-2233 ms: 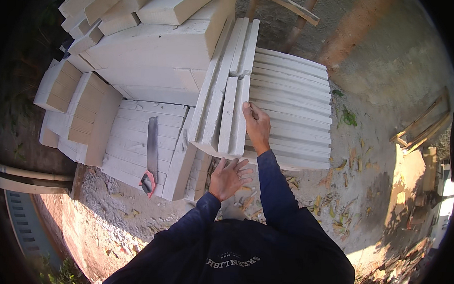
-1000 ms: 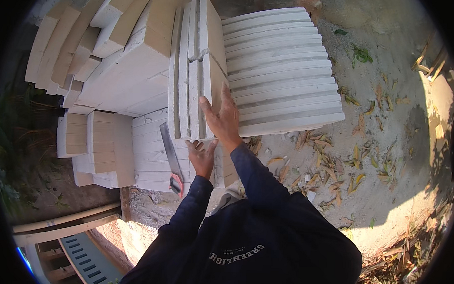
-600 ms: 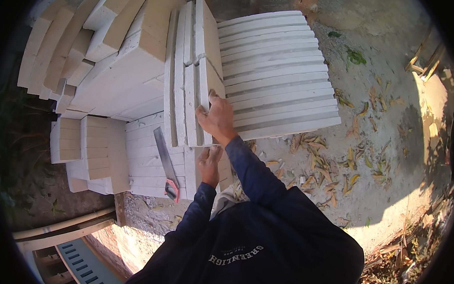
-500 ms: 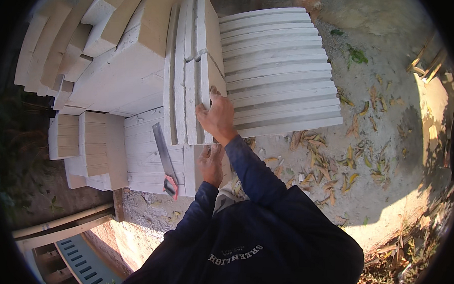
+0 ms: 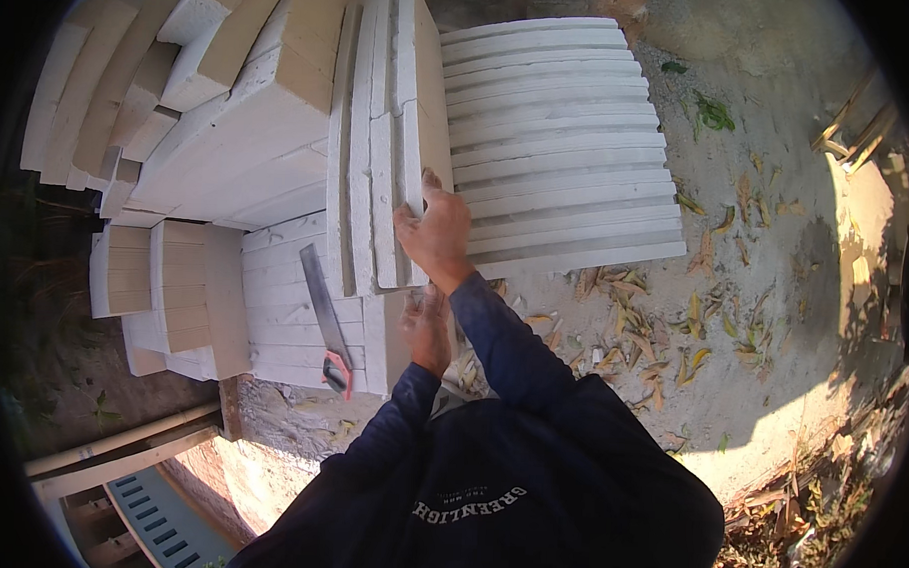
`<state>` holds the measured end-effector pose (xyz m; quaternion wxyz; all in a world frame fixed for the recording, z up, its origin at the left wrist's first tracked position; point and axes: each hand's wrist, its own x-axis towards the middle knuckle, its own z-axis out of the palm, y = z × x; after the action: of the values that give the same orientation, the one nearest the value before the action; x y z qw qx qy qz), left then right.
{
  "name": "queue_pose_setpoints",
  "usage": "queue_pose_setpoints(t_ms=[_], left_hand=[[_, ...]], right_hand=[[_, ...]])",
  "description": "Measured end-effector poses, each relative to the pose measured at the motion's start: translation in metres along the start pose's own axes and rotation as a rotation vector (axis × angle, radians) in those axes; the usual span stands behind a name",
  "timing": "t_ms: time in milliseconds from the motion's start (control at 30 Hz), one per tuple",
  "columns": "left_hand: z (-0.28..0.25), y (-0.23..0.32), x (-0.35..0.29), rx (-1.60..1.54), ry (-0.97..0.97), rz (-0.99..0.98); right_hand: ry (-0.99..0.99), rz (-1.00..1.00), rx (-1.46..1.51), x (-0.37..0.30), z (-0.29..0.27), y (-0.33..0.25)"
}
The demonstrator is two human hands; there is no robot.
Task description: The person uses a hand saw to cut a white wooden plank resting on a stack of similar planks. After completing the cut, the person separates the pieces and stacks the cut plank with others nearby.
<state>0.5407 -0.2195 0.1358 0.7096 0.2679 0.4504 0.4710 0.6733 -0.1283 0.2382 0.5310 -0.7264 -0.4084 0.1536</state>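
Observation:
Upright white slabs, like lightweight concrete blocks, stand pressed together in front of me. My right hand (image 5: 436, 228) is closed over the near part of the rightmost white slab (image 5: 427, 133), thumb and fingers on its edge and face. Below it, my left hand (image 5: 428, 331) is raised against the slab's near lower end; its fingertips are partly hidden there. Left of my left hand, a handsaw (image 5: 325, 310) with a red and black handle lies on a lower layer of white blocks (image 5: 284, 278), its blade pointing away from me.
To the right, a long row of white slabs (image 5: 570, 138) stands on edge. Taller stacked blocks (image 5: 250, 127) rise at the far left. Dry leaves (image 5: 633, 320) litter the dusty ground. At the lower left are a wooden beam (image 5: 128, 463) and a blue slotted panel (image 5: 166, 524).
Both hands keep nearly the same hold on the slab, with the right hand hardly moved. The whole view has shifted slightly, and the saw lies where it was on the blocks.

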Motion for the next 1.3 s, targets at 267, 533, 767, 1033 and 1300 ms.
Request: queue_pose_setpoints(t_ms=[267, 533, 767, 1033, 1300], left_hand=[[0.009, 0.009, -0.006, 0.289, 0.138, 0.036], [-0.059, 0.049, 0.005, 1.155, 0.144, 0.402], [-0.053, 0.044, 0.043, 1.186, -0.003, 0.725], [-0.023, 0.063, 0.033, 1.148, -0.111, 0.502], [-0.036, 0.048, 0.033, 1.236, -0.028, 0.560]], right_hand=[[0.035, 0.008, 0.000, 0.000, -0.001, -0.005], [-0.317, 0.283, 0.682, 0.031, -0.054, 0.068], [-0.344, 0.218, 0.782, 0.044, -0.003, 0.102], [-0.450, 0.181, 0.927, 0.133, 0.037, 0.117], [-0.485, 0.253, 0.895, 0.138, 0.054, 0.120]])
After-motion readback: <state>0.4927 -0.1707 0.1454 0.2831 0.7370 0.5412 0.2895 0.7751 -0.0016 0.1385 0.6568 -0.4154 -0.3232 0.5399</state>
